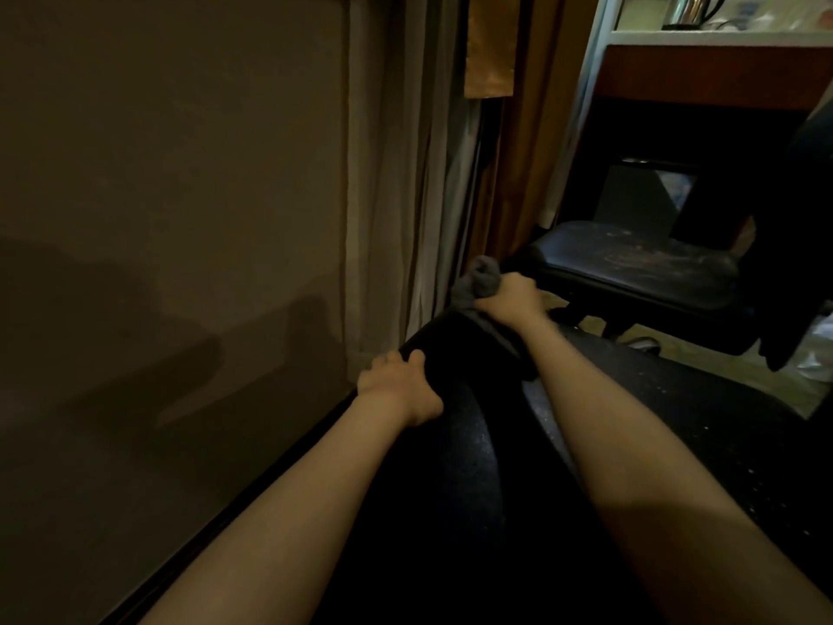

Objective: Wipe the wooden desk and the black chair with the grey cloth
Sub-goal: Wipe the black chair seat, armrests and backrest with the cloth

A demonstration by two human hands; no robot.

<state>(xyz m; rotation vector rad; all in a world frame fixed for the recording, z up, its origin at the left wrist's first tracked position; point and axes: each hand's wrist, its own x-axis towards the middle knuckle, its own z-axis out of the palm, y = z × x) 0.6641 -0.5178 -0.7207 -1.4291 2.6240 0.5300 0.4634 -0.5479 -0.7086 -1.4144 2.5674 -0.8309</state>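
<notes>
Your right hand [514,300] clamps the grey cloth [480,281] at frame centre; lower left of it, your left hand [399,390] grips the black chair [450,444] edge.

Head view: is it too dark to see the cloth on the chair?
Head view: dim, warm light; the grey cloth is visible bunched in the right hand, but the black chair under the left hand is nearly featureless, and arm shadows fall on the wall.
</notes>
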